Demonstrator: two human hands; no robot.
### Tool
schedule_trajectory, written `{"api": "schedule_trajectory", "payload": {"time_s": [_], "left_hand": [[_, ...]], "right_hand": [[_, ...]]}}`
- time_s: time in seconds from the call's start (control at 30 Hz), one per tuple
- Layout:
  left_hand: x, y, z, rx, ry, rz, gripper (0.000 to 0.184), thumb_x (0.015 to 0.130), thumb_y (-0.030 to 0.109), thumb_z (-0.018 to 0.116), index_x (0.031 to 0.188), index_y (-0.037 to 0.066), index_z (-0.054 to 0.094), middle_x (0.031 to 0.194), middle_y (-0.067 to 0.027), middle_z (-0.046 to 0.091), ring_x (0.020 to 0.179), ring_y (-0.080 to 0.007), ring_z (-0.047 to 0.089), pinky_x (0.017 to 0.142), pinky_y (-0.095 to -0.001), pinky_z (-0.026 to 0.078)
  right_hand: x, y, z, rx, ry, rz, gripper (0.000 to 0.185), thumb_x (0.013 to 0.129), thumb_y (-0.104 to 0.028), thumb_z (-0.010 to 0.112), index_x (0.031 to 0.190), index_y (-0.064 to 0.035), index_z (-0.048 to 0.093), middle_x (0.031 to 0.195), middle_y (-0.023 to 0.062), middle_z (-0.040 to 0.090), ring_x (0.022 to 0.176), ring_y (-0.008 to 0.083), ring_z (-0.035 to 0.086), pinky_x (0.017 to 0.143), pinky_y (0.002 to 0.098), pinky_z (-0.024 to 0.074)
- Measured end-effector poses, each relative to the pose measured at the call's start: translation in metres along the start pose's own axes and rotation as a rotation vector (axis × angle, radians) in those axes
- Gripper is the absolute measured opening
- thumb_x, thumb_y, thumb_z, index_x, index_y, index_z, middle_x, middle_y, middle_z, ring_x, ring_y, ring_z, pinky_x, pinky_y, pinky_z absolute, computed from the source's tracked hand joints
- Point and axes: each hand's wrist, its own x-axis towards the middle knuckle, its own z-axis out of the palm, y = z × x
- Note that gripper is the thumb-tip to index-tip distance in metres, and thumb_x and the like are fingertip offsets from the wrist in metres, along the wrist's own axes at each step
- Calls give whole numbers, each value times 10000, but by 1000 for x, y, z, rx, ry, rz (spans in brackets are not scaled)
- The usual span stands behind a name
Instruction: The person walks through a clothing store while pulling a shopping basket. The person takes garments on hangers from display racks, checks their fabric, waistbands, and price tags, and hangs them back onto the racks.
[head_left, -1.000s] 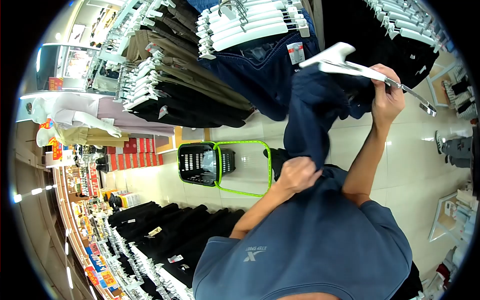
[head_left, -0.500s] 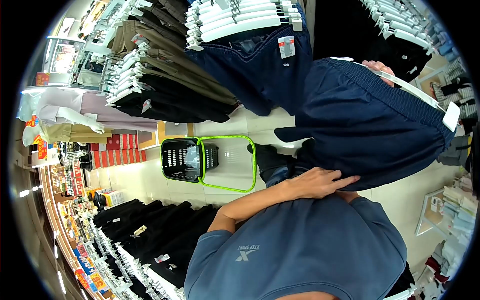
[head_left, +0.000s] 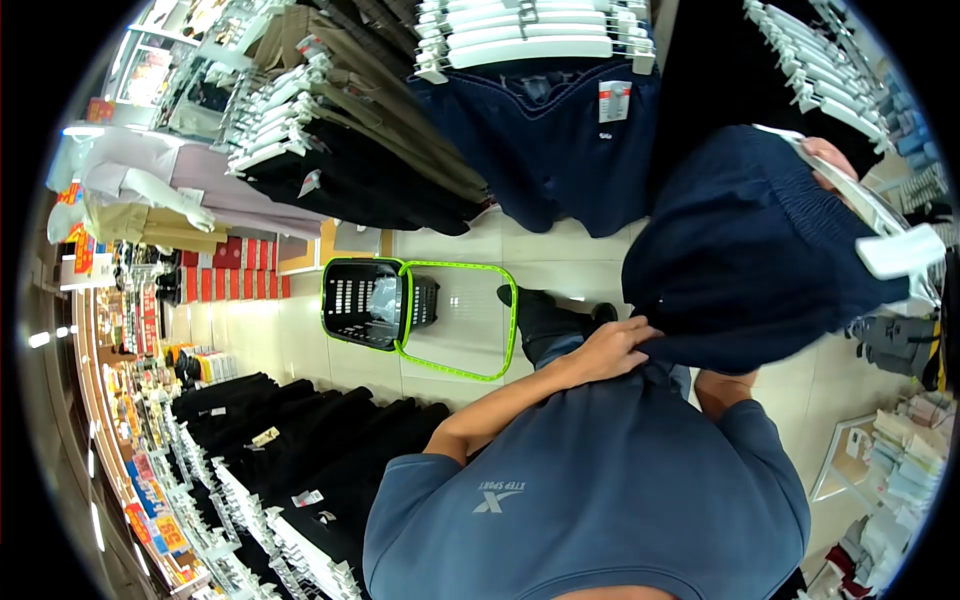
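Observation:
Navy trousers or shorts (head_left: 740, 250) with an elastic waistband hang in front of me on a white hanger (head_left: 900, 250) at the right. Behind the waistband, my right hand (head_left: 832, 168) is closed around the hanger, its fingers partly hidden. My left hand (head_left: 618, 350) pinches the lower edge of the navy garment near my chest. The cloth is spread between both hands, with its side bulging to the left.
Navy trousers with a tag (head_left: 560, 140) hang ahead, beside olive and black ones (head_left: 380, 190). A black basket (head_left: 365, 305) with a green handle stands on the floor. Black garments (head_left: 300, 440) hang at lower left. Folded clothes (head_left: 900, 450) lie at right.
The hanger has turned and the garment has swung out from a bunched state to spread. My left hand has moved from lying across the cloth to pinching its lower edge.

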Motion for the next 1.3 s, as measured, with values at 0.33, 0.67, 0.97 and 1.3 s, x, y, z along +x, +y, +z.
{"api": "schedule_trajectory", "payload": {"time_s": [0.33, 0.67, 0.97, 1.3], "left_hand": [[-34, -86, 13, -158, 139, -601, 286, 807, 141, 547, 979, -78, 617, 720, -181, 626, 683, -246, 635, 690, -337, 484], [-43, -140, 36, -335, 157, -715, 332, 846, 135, 540, 1126, -42, 523, 870, -90, 614, 774, -151, 574, 712, -267, 456], [-8, -149, 52, -465, -106, -653, 281, 896, 163, 534, 1114, -15, 538, 906, -87, 596, 829, -148, 583, 743, -264, 473], [32, -98, 60, -527, -419, -427, 568, 899, 200, 546, 1408, 74, 326, 1232, -192, 526, 1040, -209, 559, 878, -296, 446]], "right_hand": [[67, -38, 35, -379, 273, 44, 195, 855, -9, 628, 1021, 87, 592, 994, 132, 644, 894, 172, 604, 850, 269, 463], [140, -76, 67, -1005, -139, 231, 275, 862, -235, 634, 996, 5, 624, 846, 58, 661, 782, 88, 566, 721, 222, 427], [144, -71, 147, -1082, -892, 346, 271, 923, -251, 529, 889, 14, 578, 721, 103, 629, 670, 201, 624, 652, 301, 473], [165, -78, 221, -441, -979, 933, 324, 927, -230, 512, 1083, 54, 528, 815, 78, 567, 645, 97, 591, 587, 210, 520]]}}
